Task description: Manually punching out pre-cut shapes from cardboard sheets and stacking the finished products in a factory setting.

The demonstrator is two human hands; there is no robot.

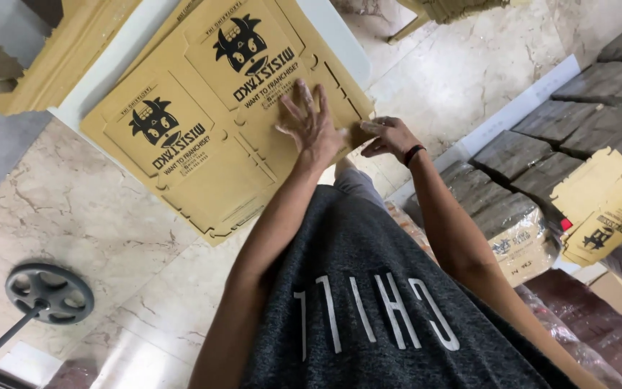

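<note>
**Brown cardboard sheet under two bare hands**

Brown die-cut cardboard sheet (217, 122) lies flat on a white counter (98, 75), printed in black. The left hand (312, 124) presses on it, fingers (302, 97) spread apart and flat. The right hand (389, 137), a dark band at its wrist, pinches the sheet's near corner with fingers curled together. Beyond, wrapped cardboard bundles (523, 234) sit right, and a round metal base (48, 292) stands on the marble floor (73, 209).
</note>
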